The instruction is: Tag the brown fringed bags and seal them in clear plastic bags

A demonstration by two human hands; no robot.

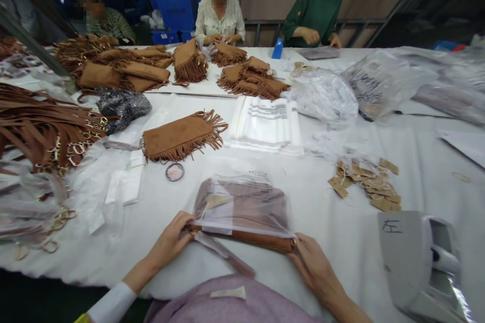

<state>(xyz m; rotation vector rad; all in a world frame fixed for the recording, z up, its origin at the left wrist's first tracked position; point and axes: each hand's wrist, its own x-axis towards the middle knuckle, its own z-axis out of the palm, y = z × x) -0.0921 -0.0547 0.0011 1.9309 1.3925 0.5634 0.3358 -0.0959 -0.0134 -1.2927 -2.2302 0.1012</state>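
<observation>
A brown handbag (261, 239) lies before me, mostly inside a clear plastic bag (242, 197), with its near edge sticking out of the opening. At the left corner of that edge, my left hand (172, 239) is closed, pinching the handbag and the plastic. My right hand (314, 265) grips the opposite corner, with its fingers partly hidden by the handbag. A wrapped strap (227, 255) hangs from the left end towards me. Beyond the plastic bag, a brown fringed pouch (178, 136) rests beside a small round disc (175, 172).
White plastic bags (265, 121) are stacked ahead. Cardboard tags (366, 181) lie to the right, behind a grey tape dispenser-like device (417, 262). Brown straps (45, 126) are heaped at left. Fringed pouches (121, 70) line the far side, where co-workers (220, 15) sit.
</observation>
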